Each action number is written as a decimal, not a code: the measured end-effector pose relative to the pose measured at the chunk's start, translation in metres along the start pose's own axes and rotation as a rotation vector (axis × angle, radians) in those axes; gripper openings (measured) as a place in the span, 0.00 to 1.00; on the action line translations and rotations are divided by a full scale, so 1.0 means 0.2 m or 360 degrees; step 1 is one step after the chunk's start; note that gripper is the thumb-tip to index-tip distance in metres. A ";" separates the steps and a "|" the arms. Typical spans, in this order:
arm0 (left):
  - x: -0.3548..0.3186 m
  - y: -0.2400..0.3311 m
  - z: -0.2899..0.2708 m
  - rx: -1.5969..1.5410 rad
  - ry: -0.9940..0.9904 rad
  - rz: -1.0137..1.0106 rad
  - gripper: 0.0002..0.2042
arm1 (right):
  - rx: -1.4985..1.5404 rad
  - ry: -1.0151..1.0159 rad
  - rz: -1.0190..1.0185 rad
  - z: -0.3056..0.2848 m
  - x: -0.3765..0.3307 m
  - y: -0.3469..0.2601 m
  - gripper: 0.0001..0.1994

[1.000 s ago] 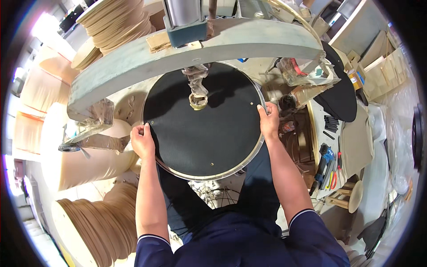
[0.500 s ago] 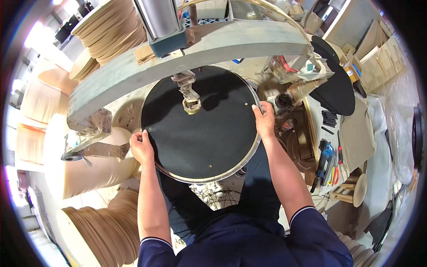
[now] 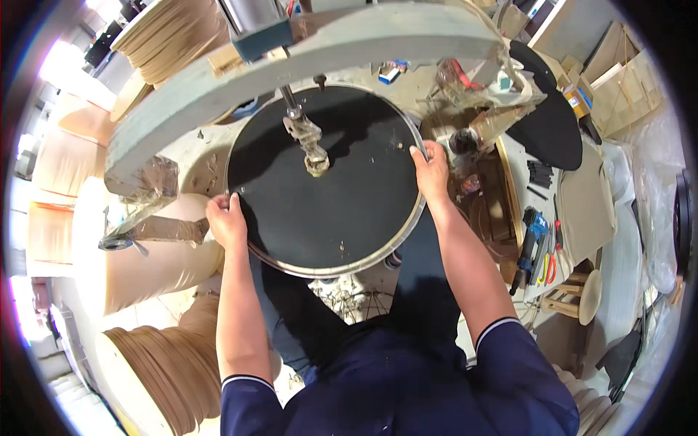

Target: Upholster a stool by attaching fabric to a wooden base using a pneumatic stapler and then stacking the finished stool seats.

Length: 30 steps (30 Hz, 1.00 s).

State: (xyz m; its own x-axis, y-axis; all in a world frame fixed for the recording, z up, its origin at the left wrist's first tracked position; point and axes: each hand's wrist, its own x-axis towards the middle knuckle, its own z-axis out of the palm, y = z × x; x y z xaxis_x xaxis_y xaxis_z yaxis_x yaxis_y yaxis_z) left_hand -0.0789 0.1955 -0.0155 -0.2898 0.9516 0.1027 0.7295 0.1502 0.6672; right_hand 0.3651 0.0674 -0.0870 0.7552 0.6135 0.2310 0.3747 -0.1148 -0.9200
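A: Position of the black disc [image 3: 327, 218]?

B: Beneath the curved grey beam [image 3: 363, 52], between both hands, bordered by a pale metal rim [image 3: 350, 272].

A: Grip?

B: In left hand [image 3: 229, 221] and right hand [image 3: 432, 171]: the disc, grasped at opposite edges, thumbs on top. Fingers partly hidden; cannot tell how firmly.

A: Likeliest fault?

B: Judged: a twist or off-centre lie, from uneven pull between left and right.

A: Others?

B: Possibly a dent or scuff near the middle, from the wrapped rod [image 3: 311, 142] if pressed down hard. Over the disc now; cannot tell whether touching. Also possible: a nipped thumb, from resting so near the rim.

A: Anything at the sides?

B: Wrapped bracket [image 3: 491, 127] near the right hand. Possible knuckle knock, from any wide swing outward.
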 end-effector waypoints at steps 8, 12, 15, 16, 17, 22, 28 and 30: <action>-0.68 0.28 -0.07 -0.0031 -0.0684 0.1609 0.26 | -0.0145 0.0004 0.0186 -0.01 0.02 -0.12 0.19; -0.84 0.26 -0.15 0.0220 -0.0852 0.1775 0.29 | -0.0299 0.0006 0.0115 -0.02 -0.01 -0.13 0.19; -0.87 0.24 -0.16 0.0289 -0.0816 0.1811 0.32 | -0.0323 0.0025 0.0009 -0.02 -0.03 -0.12 0.18; -0.88 0.24 -0.16 0.0304 -0.0805 0.1814 0.32 | -0.0307 -0.0011 0.0002 -0.03 -0.05 -0.12 0.17; -0.88 0.23 -0.16 0.0298 -0.0785 0.1834 0.34 | -0.0265 -0.0029 -0.0006 -0.05 -0.08 -0.13 0.15; -0.88 0.22 -0.15 0.0370 -0.0766 0.1888 0.37 | -0.0265 -0.0141 -0.0030 -0.30 -0.22 -0.15 0.16; -0.89 0.24 -0.11 0.0406 -0.0840 0.1971 0.41 | -0.0491 0.0012 -0.0084 -1.00 -0.47 -0.04 0.18; -0.89 0.17 -0.14 0.0378 -0.0771 0.2000 0.41 | -0.0507 0.0098 0.0095 -1.17 -0.53 -0.05 0.19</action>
State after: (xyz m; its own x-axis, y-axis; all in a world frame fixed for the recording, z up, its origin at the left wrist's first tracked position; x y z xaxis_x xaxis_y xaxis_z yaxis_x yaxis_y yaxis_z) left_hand -0.0194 0.0238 0.0093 0.8492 0.4698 0.2410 0.4395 -0.8819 0.1702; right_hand 0.4072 -0.1782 -0.0282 0.8082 0.5512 0.2073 0.4710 -0.3938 -0.7894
